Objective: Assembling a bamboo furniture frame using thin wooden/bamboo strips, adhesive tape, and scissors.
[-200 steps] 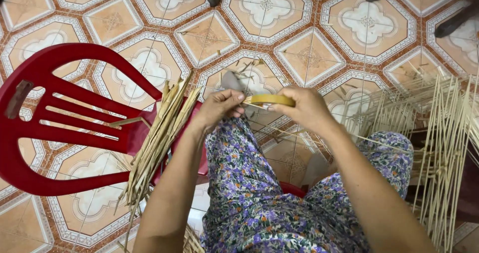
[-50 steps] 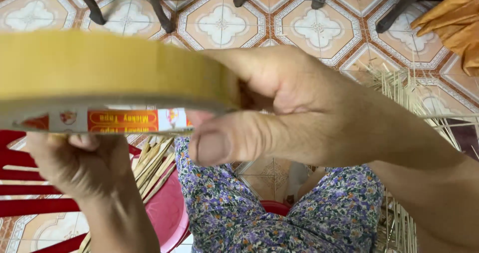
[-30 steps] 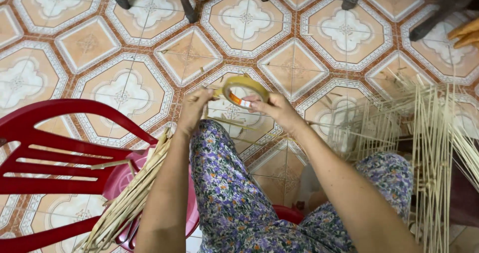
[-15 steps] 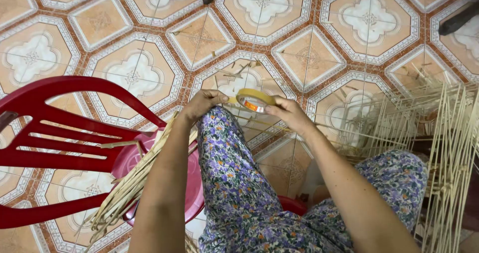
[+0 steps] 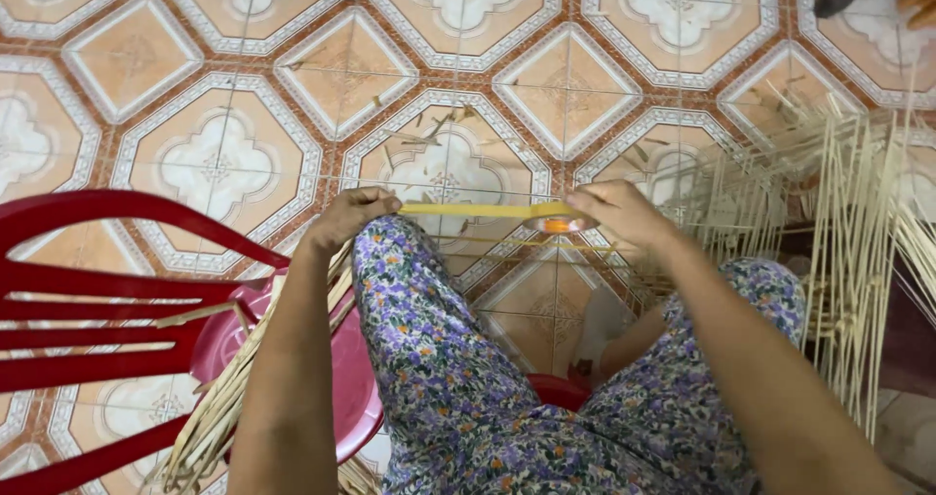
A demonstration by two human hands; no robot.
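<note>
patterned floor tiles (image 5: 224, 154) in orange and cream fill the view, with a red plastic chair (image 5: 88, 290) at nine o'clock and a spread of pale reed strips (image 5: 858, 222) at three o'clock. over the flowered trousers (image 5: 439, 358), the right hand (image 5: 619, 217) is clenched around a roll of yellow tape (image 5: 558, 222), while the left hand (image 5: 351, 217) pinches the free end of the tape strip (image 5: 468, 208) — it runs taut between them, about level, from ten to two o'clock. the step in hand looks like drawing off a length of tape; the next move likely calls for keeping the strip tight and untwisted while parting it from the roll. half a second ago the hands sat close together on the roll; now they are well apart, with the strip pulled out between them. a bundle of reeds (image 5: 219, 417) lies across the pink stool (image 5: 341, 378) at seven o'clock.
</note>
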